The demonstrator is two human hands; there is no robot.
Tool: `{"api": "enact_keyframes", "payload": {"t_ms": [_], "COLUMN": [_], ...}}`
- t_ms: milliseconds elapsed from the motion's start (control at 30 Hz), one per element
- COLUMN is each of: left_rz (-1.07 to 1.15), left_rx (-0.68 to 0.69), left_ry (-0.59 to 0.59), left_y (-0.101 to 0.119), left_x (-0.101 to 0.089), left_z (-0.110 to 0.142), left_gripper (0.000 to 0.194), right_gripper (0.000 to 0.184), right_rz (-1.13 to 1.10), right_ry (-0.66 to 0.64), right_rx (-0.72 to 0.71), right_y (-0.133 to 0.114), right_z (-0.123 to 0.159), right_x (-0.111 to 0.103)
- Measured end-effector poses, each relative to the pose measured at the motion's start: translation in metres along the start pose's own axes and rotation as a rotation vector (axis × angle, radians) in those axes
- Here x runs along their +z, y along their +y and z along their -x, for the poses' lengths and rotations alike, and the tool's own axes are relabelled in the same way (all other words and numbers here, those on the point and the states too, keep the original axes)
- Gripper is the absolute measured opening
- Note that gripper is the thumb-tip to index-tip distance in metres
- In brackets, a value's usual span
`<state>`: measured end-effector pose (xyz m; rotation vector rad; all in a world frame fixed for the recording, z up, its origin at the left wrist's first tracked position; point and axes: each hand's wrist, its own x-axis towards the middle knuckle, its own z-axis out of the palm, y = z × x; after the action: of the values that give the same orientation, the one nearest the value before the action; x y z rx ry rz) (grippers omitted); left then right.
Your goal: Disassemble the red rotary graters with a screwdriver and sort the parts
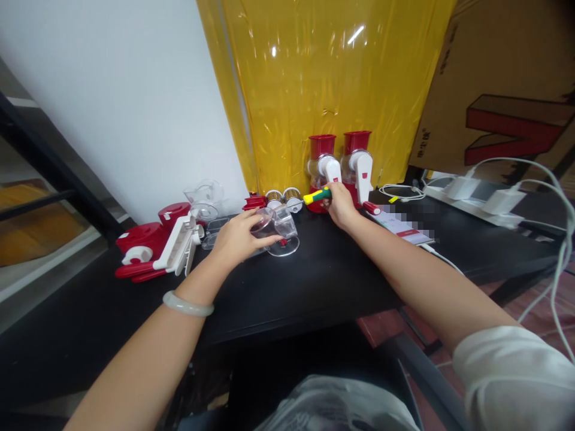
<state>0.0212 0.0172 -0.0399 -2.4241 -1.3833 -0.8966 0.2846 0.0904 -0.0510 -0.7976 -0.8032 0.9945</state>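
Observation:
My left hand [237, 236] is closed around a clear plastic grater housing [286, 224], steadying it on the black table. A small red part shows through the clear plastic near its base. My right hand [341, 206] grips a screwdriver [317, 196] by its green and yellow handle. The thin shaft points left toward the housing's opening; whether its tip touches a screw I cannot tell. Just behind the housing lie two metal grater drums [293, 199] and a red piece [254, 202]. Two assembled rotary graters [322, 164] with red hoppers and white cranks stand behind my right hand.
Red bases [142, 239], white crank handles [178, 245] with red grips and clear parts [204, 197] lie at the left. A phone [404, 226] with a cable lies right of my right arm. Behind it are a power strip [471, 203] and a cardboard box [498, 90].

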Motion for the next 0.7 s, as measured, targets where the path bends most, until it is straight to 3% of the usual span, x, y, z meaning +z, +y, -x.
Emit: {"api": "enact_keyframes", "payload": {"t_ms": [133, 333, 567, 700], "left_rz": [-0.01, -0.012, -0.011, -0.011], "left_rx": [0.006, 0.013, 0.012, -0.001], "left_ry": [0.001, -0.002, 0.014, -0.002], "left_y": [-0.0002, -0.0005, 0.0003, 0.0009], "left_x": [0.0002, 0.0, 0.0005, -0.0002], "left_z": [0.0007, 0.0002, 0.0003, 0.0], "left_gripper": [0.051, 0.053, 0.052, 0.052], "right_gripper": [0.008, 0.034, 0.012, 0.018], "right_rz": [-0.1, 0.1, -0.017, -0.062], "right_ry": [0.006, -0.017, 0.008, -0.013], "right_rx": [0.035, -0.04, 0.062, 0.071], "right_y": [-0.0019, 0.0056, -0.0016, -0.0004], "right_z": [0.0009, -0.0047, 0.0005, -0.002], "right_x": [0.0025, -0.0049, 0.0015, 0.0008]}}
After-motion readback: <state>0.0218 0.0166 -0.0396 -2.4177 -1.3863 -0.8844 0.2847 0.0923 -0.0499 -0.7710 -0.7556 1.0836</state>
